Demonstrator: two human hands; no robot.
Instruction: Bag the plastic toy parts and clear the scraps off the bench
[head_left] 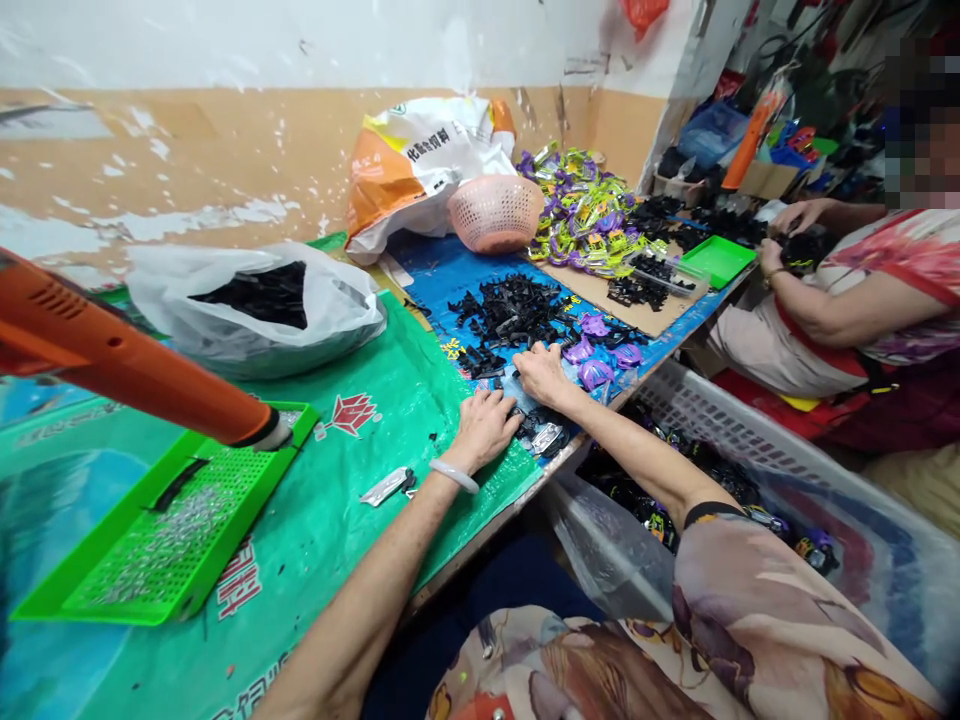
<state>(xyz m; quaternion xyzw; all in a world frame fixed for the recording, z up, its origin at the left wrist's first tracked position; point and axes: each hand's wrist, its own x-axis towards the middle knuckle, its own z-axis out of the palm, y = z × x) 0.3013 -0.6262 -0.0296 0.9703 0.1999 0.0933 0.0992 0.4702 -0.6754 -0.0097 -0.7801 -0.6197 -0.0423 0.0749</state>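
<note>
My left hand (pixel 484 430), with a pale bangle at the wrist, rests palm down at the edge of the green sheet. Its fingers curl in, and whatever they hold is hidden beneath them. Just to its right, my right hand (pixel 543 376) is closed with bent fingers at the near side of a pile of small black plastic parts (pixel 514 308); its grip is hidden too. Beside the hands lie black pieces with a silvery plate (pixel 547 438). Several purple plastic parts (pixel 595 373) are right of my right hand. A separate silver-and-black piece (pixel 388 486) lies left of my left forearm.
An orange power screwdriver (pixel 142 360) hangs over a green tray (pixel 97 590) of small screws. Behind are a white bag (pixel 337 330) of black parts, a pink basket (pixel 495 215) and a yellow-green-purple heap (pixel 581 215). A white crate (pixel 750 440) stands below right; a co-worker (pixel 840 290) sits beyond.
</note>
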